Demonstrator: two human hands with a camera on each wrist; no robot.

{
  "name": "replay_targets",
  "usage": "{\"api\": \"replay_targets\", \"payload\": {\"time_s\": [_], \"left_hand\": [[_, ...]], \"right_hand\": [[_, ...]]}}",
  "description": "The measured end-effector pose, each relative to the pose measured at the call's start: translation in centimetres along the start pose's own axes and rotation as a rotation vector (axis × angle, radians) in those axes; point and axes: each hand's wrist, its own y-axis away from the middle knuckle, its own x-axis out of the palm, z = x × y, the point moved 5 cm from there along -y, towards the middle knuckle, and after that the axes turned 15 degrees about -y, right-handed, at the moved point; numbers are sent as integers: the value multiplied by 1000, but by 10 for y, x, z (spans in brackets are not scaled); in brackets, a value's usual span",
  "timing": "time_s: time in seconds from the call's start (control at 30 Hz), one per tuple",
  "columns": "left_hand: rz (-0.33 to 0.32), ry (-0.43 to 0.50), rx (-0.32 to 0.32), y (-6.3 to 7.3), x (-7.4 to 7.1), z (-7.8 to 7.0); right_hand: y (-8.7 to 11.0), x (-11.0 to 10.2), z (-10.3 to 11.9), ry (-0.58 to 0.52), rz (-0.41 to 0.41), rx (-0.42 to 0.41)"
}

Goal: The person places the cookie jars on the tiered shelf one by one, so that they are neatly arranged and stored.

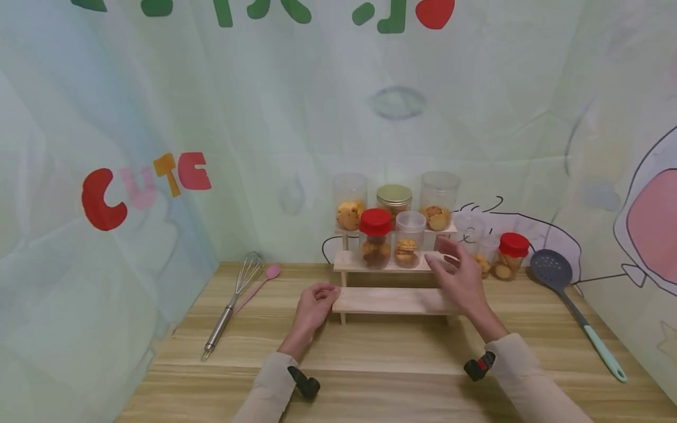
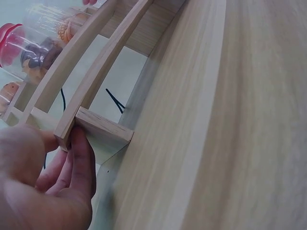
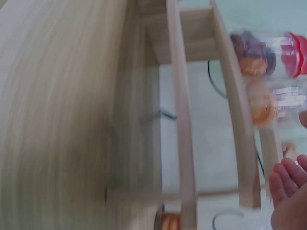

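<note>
A stepped wooden shelf (image 1: 391,301) stands on the table, with cookie jars on its upper two tiers. My left hand (image 1: 313,308) pinches the left end of the lowest board, thumb on one face and fingers beneath, as the left wrist view shows. On the middle tier are a red-lidded jar (image 1: 376,244) and a clear jar of cookies (image 1: 408,247). My right hand (image 1: 461,279) is by the right end of that tier, fingers apart and holding nothing. The top tier carries a gold-lidded jar (image 1: 394,200) between two clear jars, the left one (image 1: 349,202) and the right one (image 1: 439,202).
Right of the shelf stand another red-lidded jar (image 1: 510,257) and clear containers partly hidden by my right hand. A skimmer (image 1: 552,270) lies at the far right. A whisk (image 1: 227,314) and a pink spoon (image 1: 272,271) lie at left. A printed curtain (image 1: 296,117) hangs behind.
</note>
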Motion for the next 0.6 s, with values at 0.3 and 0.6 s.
{"api": "replay_targets", "payload": {"time_s": [0.3,0.6], "left_hand": [[4,2,3,3,-2,-4],[12,6,1,3,-1,-3]], "right_hand": [[-7,-65,-23,178,-170,-138],[-28,-138,-53,254,-376,64]]}}
